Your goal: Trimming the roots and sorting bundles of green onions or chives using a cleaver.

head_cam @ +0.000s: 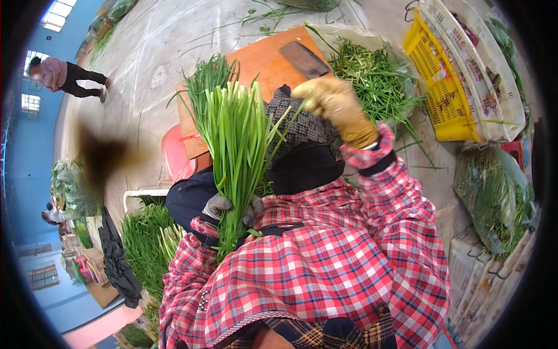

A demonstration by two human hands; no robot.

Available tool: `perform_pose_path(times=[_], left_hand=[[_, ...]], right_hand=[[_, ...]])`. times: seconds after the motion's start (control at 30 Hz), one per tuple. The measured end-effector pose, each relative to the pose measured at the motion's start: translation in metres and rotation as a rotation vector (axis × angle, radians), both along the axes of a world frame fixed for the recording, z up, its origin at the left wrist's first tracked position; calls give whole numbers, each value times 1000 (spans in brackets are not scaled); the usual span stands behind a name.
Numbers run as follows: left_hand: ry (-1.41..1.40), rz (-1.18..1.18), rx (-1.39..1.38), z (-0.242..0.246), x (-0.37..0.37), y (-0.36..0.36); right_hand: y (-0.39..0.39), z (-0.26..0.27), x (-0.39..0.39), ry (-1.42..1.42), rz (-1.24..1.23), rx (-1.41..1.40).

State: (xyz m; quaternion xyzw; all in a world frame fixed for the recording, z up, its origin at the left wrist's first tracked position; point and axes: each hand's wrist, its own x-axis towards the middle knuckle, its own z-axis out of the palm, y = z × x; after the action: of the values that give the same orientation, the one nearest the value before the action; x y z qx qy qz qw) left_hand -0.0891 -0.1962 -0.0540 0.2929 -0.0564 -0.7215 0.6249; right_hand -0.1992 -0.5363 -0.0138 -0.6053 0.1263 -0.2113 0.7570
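My left hand (233, 209), in a grey glove, is closed around a large bunch of green garlic chives (237, 144) held against my lap, pale cut ends pointing away from me. My right hand (333, 107), in a tan rubber glove, is raised over my knee to the right of the bunch, its fingers curled by the tip of a single stalk; whether they pinch it I cannot tell. Beyond, a cleaver (304, 59) lies on an orange wooden board (261, 50). More chives (209, 78) lie at the board's left side.
Trimmed greens fill a clear plastic bag (370, 78) right of the board. A yellow crate (442, 83) and a stuffed plastic bag (495, 196) stand further right. A red plastic stool (176, 152) and heaped chives (146, 235) are at left. Another person (65, 76) stands far off.
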Motion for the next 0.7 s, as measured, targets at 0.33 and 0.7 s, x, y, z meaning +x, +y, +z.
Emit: perform_pose_path(times=[0.33,0.7], left_hand=[[136,130,-71,-9,-3,9],[20,23,56,31,-2,-9]], right_hand=[[-67,10,-31,9,-325,-424],[36,1,15,62,229,36]])
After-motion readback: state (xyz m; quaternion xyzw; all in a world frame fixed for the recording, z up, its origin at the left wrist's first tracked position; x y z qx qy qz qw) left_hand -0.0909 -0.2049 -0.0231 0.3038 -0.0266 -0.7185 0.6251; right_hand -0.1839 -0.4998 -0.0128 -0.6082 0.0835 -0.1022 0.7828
